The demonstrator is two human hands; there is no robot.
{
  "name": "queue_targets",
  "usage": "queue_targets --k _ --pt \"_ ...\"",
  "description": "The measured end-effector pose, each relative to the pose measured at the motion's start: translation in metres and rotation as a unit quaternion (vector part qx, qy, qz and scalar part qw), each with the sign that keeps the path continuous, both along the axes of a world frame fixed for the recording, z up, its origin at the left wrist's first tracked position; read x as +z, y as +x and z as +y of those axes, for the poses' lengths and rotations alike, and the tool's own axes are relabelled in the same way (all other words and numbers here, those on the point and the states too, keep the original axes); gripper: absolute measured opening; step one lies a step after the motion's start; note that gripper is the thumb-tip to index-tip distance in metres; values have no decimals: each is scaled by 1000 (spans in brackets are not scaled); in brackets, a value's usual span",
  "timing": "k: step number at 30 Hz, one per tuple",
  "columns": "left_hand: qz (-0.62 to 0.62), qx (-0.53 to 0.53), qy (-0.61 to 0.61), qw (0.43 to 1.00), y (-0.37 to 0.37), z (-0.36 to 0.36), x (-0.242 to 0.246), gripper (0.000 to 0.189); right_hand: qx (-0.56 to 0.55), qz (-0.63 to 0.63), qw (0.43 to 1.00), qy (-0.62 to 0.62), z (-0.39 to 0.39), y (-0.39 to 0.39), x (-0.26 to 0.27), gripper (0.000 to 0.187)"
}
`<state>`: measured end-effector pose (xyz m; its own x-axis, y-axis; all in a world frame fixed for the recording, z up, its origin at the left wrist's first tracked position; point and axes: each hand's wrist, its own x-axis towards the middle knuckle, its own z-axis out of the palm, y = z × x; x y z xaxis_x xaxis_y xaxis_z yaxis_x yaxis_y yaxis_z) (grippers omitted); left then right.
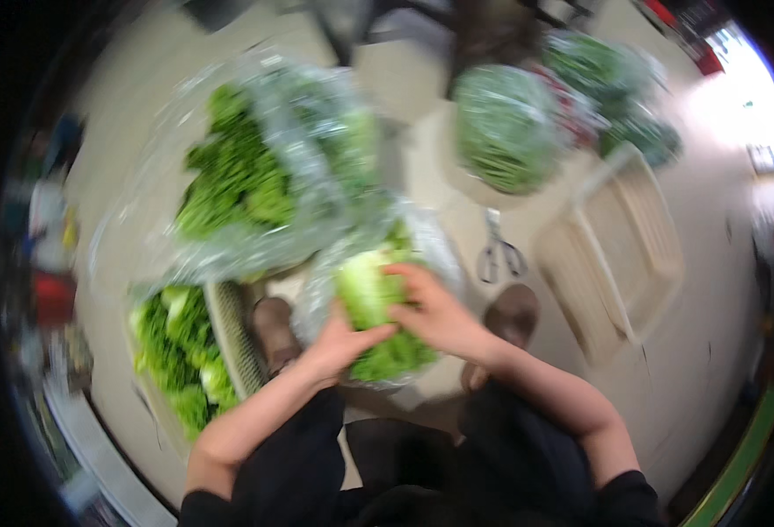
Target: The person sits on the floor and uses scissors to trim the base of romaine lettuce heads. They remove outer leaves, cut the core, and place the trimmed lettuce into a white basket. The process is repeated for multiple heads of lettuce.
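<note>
Between my feet I hold a pale green head of leafy lettuce (362, 288) with both hands. My left hand (342, 344) grips its lower left side, thumb across the front. On its right side, the fingers of my right hand (434, 313) are curled around it. More lettuce leaves (393, 361) lie just below my hands, over a clear plastic bag (441, 247). Up and to the left, a large open plastic bag (308, 141) holds a pile of green leaf lettuce (245, 178). Motion blur hides the exact finger contacts.
A basket (235, 336) of lettuce heads (179, 349) stands by my left foot. Scissors (498, 250) lie on the floor ahead of my right foot. Beyond are a beige plastic basket (614, 253) and bagged green vegetables (507, 128), with more bagged greens (598, 69) behind.
</note>
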<state>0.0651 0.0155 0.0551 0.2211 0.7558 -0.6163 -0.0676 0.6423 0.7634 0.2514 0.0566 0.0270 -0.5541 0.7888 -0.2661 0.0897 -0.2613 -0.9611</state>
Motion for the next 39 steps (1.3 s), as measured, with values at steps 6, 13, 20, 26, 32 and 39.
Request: queue_targets --k 6,13,20,26,32,39 --pt "12 128 -54 990 -45 -12 48 67 141 -83 978 128 25 -18 85 62" --pt "149 231 39 961 -87 -10 105 52 -54 -202 944 256 5 -86 154 62" --pt "180 394 58 899 -65 -11 165 53 -143 -163 932 290 -12 -111 184 65" --pt "131 299 109 939 -92 -8 178 55 -148 4 969 200 -10 -57 195 81" --pt "13 187 127 974 -106 2 180 39 -128 75 984 104 11 -36 178 108" --pt "-38 222 43 973 -42 12 191 29 -83 309 942 -98 34 4 132 87"
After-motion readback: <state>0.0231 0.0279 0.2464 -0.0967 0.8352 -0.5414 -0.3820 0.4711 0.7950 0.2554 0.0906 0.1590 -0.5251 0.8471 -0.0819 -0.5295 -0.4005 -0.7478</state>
